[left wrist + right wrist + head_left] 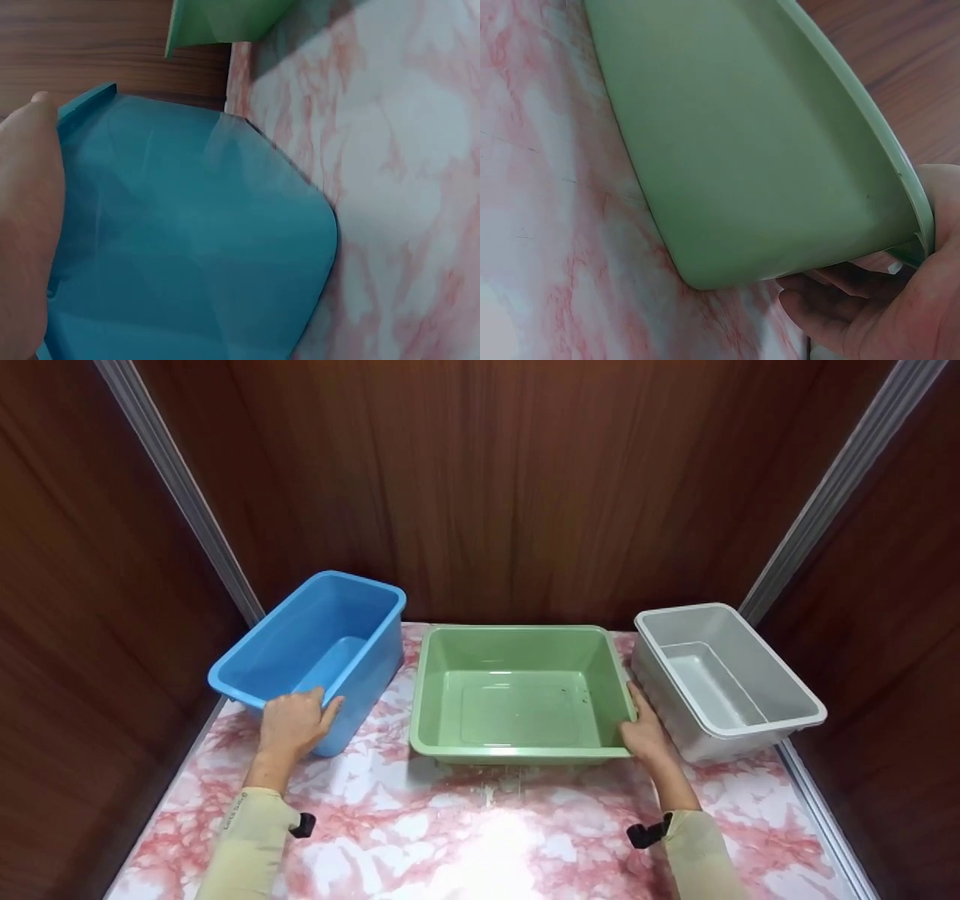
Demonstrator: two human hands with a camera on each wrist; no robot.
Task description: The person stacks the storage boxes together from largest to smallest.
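Note:
On the left of the head view stands a blue plastic tub [364, 671], angled on the table. My left hand [291, 725] grips its near rim at the right corner. The left wrist view shows the tub's outer wall [202, 225] and part of that hand [28, 217]. A shallower green plastic tub [517, 751] sits in the middle, with a few dark specks inside. My right hand [645, 735] holds its right side by the near corner. In the right wrist view the right hand's fingers [825, 311] curl beneath the rim of the green tub [742, 150].
A grey plastic tub [780, 660] stands slanted at the right, close beside my right hand. The table [390, 840] has a red-and-white marbled surface with a bright glare in front. Dark wood-grain panels [495, 495] with metal corner strips [180, 487] enclose the back and sides.

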